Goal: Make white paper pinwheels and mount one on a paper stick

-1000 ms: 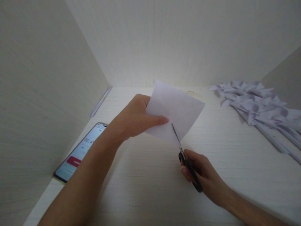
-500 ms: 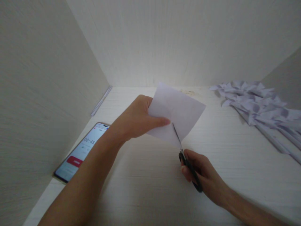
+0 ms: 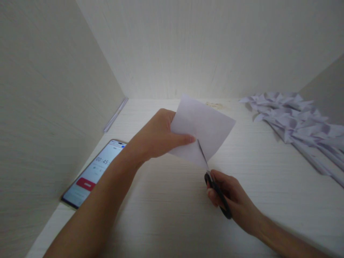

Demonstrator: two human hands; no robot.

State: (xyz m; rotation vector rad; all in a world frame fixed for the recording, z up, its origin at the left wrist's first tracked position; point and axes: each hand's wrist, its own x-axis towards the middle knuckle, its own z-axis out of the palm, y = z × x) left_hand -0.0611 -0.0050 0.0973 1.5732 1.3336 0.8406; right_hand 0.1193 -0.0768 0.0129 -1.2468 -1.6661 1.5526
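Note:
A white, roughly square sheet of paper (image 3: 208, 123) is held up above the table, tilted so that one corner points down toward me. My left hand (image 3: 170, 134) grips its left side, thumb lying on top and the other fingers hidden beneath. With my right hand (image 3: 228, 193) I hold black-handled scissors (image 3: 221, 199) by the loops. Their blades point up and to the left over the paper's near corner, looking closed or almost so, and the tip lies just beside my left thumb.
A phone (image 3: 88, 182) showing a timer lies at the left, partly behind my left forearm. Folded white paper pinwheel-like shapes (image 3: 292, 118) on rolled paper sticks (image 3: 309, 157) are heaped at the right. Thin paper strips (image 3: 115, 115) rest along the left wall. Walls enclose the white table (image 3: 166, 215).
Almost nothing differs. The paper and my left hand have shifted very slightly to the right; the scissors stay in the same place against the paper.

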